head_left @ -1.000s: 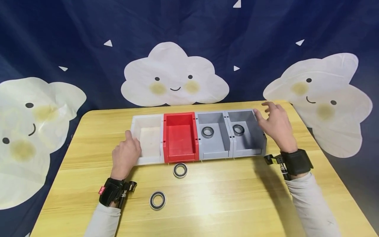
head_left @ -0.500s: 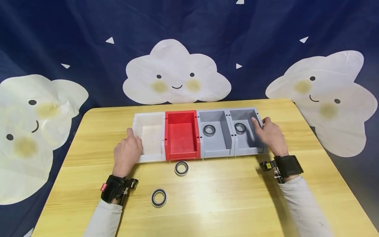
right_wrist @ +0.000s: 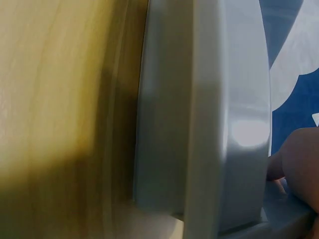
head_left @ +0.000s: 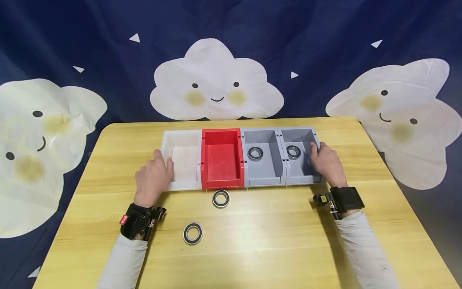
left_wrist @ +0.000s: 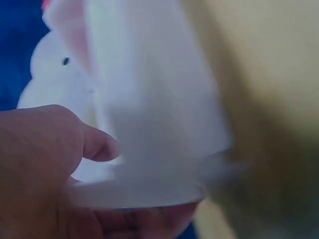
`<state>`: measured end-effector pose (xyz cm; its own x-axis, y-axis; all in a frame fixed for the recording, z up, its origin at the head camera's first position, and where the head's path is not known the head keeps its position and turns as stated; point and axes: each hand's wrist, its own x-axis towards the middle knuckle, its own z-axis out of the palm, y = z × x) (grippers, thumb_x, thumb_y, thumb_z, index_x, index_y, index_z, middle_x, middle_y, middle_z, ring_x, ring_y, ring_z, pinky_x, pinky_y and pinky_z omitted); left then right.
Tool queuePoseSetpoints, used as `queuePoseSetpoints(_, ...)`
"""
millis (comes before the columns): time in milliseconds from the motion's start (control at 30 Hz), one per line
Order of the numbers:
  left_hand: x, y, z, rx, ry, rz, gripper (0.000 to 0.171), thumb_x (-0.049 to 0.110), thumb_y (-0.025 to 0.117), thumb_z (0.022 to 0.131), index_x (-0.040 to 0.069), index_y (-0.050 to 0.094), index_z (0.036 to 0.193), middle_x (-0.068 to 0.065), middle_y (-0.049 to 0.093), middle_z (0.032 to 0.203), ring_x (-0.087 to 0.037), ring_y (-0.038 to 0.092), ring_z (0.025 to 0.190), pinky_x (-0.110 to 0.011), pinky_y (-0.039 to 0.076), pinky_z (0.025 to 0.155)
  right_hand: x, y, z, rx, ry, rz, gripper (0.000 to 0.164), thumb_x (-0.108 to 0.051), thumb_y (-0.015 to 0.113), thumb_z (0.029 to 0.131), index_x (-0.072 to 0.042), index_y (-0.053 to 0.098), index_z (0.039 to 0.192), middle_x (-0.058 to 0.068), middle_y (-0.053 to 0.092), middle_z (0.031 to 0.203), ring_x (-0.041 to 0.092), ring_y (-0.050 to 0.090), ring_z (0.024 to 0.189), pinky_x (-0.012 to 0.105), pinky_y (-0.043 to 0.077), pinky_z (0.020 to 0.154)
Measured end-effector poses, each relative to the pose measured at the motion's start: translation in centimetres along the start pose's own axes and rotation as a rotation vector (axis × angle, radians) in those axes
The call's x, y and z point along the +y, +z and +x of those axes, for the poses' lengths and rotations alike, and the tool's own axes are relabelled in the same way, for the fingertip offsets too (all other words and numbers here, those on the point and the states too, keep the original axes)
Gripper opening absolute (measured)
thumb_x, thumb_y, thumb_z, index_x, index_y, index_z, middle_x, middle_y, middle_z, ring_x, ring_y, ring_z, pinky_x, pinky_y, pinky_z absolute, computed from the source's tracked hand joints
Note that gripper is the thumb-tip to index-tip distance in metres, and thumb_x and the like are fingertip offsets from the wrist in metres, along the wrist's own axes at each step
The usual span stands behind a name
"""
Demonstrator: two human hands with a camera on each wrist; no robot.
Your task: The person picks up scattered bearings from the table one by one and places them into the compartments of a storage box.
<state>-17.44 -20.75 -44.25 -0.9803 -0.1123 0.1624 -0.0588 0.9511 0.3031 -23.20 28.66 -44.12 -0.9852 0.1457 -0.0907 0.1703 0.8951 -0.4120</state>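
Four-sided bins stand joined in a row in the head view: a white bin [head_left: 185, 162], a red bin [head_left: 221, 160], a grey bin [head_left: 265, 171] and another grey bin [head_left: 303, 169] at the right end. My left hand [head_left: 152, 178] grips the white bin's left wall, thumb inside and fingers outside, as the left wrist view shows. At the opposite end, my right hand [head_left: 327, 165] holds the outer wall of the end grey bin, thumb over the inside; its other fingers are mostly hidden. One bearing [head_left: 250, 154] lies in the inner grey bin, another bearing [head_left: 288, 152] in the end one.
On the wooden table [head_left: 267, 241], one bearing [head_left: 214, 199] lies just in front of the red bin. A second loose bearing [head_left: 185, 233] is nearer the front, toward the left. A dark blue curtain [head_left: 252, 24] with clouds hangs behind the table.
My right hand has come down and inward from beside the end grey bin onto its outer wall. The left hand stays on the white bin. The head view has shifted slightly.
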Motion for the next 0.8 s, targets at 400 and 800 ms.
queuePoseSetpoints(400,7.8,-4.0,-4.0,0.125,0.372,-0.173,0.038,0.023,0.061,0.100,0.001,0.065,0.129,-0.019,0.066,0.105,-0.031,0.063,0.083,-0.043,0.055,0.068,0.2,0.0,0.2,0.019,-0.002,0.001,0.066,-0.046,0.023,0.109,0.013,0.052,0.118,0.040,0.059,0.102,0.057,0.062,0.094,0.059,0.045,0.070)
queuePoseSetpoints(800,11.3,1.0,-9.1,0.011,0.621,0.036,0.023,0.022,0.070,0.093,0.009,0.077,0.111,-0.008,0.071,0.092,-0.019,0.060,0.067,-0.029,0.053,0.060,0.2,0.1,0.1,-0.003,-0.007,0.005,0.066,-0.046,0.021,0.108,0.012,0.051,0.120,0.042,0.058,0.110,0.059,0.060,0.101,0.062,0.045,0.074)
